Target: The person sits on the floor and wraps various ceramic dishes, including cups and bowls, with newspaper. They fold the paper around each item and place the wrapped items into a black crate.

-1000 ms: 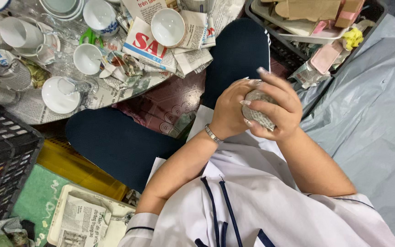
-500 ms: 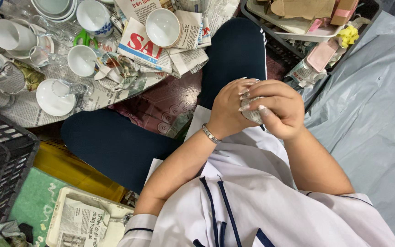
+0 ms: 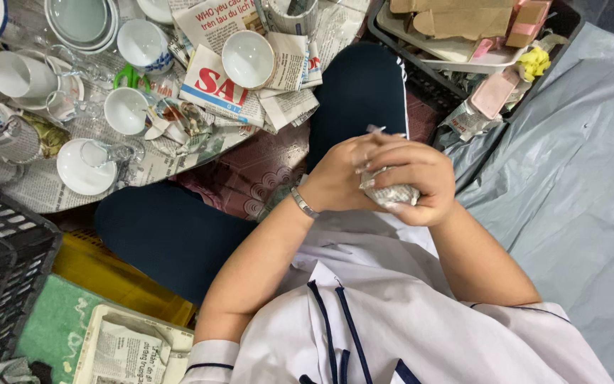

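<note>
A person seated cross-legged on the floor, in a white shirt with navy piping, cups a small rounded bundle wrapped in printed newspaper (image 3: pixel 390 193) over the lap, the right hand (image 3: pixel 413 181) curled closed around it from above while the left hand (image 3: pixel 335 181), a thin silver bracelet (image 3: pixel 303 203) on its wrist, closes against its near side, fingers pressing the paper folds in, a grip that seems meant to keep the wrapping tight. Ahead of the knees, spread sheets of newspaper (image 3: pixel 229 89) with a bold red-and-white masthead cushion loose crockery: a white ceramic bowl (image 3: pixel 248 58), a white cup with blue pattern (image 3: pixel 143 44), white cups (image 3: pixel 124 110) and a white saucer (image 3: pixel 83 167). A green-handled pair of scissors (image 3: pixel 131 75) lies among them. At upper right, a dark plastic crate (image 3: pixel 428 82) holds brown cardboard pieces (image 3: pixel 456 18) and pink boxes (image 3: pixel 495 92). Grey plastic sheeting (image 3: pixel 570 185) covers the floor to the right; a black lattice crate (image 3: pixel 1 270) and a cream tray lined with newspaper (image 3: pixel 122 348) sit at lower left.
</note>
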